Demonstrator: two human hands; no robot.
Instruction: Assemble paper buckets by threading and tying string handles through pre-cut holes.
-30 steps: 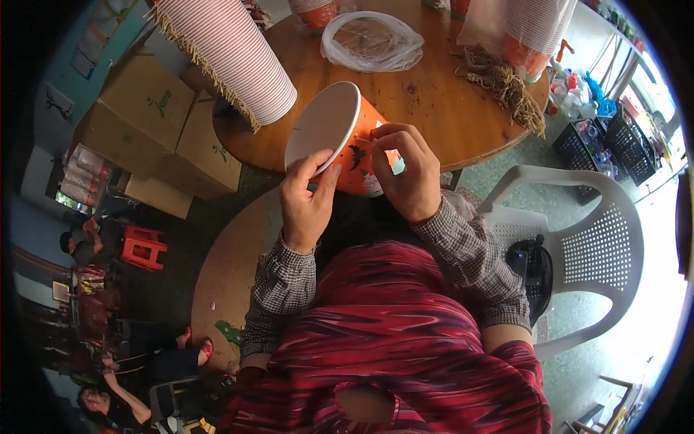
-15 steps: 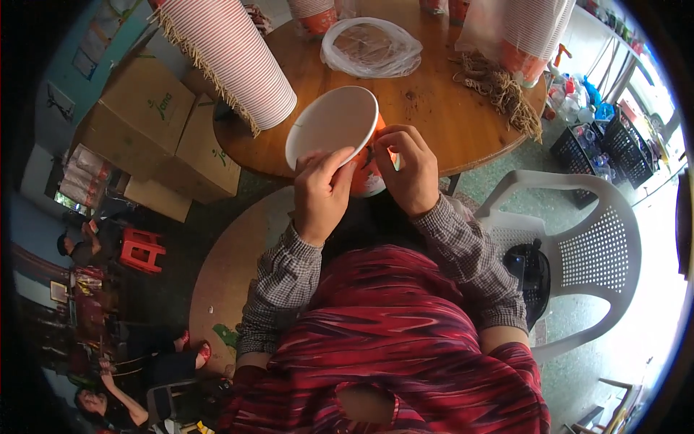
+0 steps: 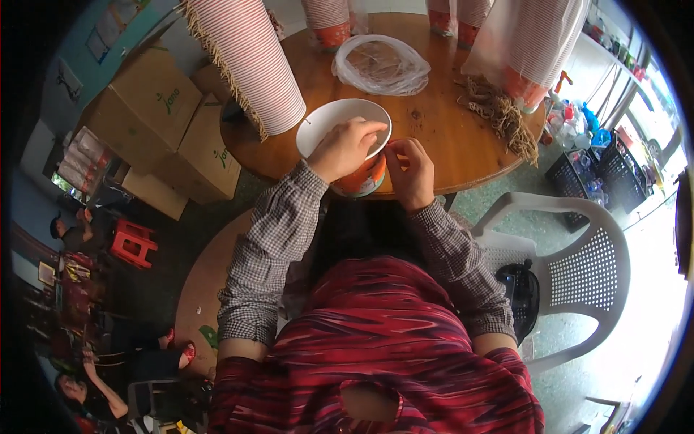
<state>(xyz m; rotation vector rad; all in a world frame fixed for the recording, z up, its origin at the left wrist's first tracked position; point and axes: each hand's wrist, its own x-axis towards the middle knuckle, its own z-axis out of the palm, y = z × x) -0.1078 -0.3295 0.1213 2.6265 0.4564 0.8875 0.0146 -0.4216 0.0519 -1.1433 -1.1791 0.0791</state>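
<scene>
A paper bucket (image 3: 361, 181), white inside and orange-red outside, stands tilted toward me at the near edge of the round table. My left hand (image 3: 347, 148) reaches over its rim with a finger stretched toward the right inner wall; the lower fingers are partly hidden inside. Against the outside of the right wall, my right hand (image 3: 412, 172) is closed in a pinch, and what it pinches is too small to make out. A short dark cord end (image 3: 309, 121) shows at the left rim.
On the wooden table (image 3: 434, 123) are a tall leaning stack of paper buckets (image 3: 253, 65), a coiled clear plastic bag (image 3: 379, 65), a bundle of tan cords (image 3: 499, 116) and bagged buckets (image 3: 528, 58). A white plastic chair (image 3: 578, 275) stands right; cardboard boxes (image 3: 152, 108) left.
My left hand has moved from holding the left-front rim to reaching over and into the bucket. The bucket now stands more upright; my right hand keeps its pinch at the right side.
</scene>
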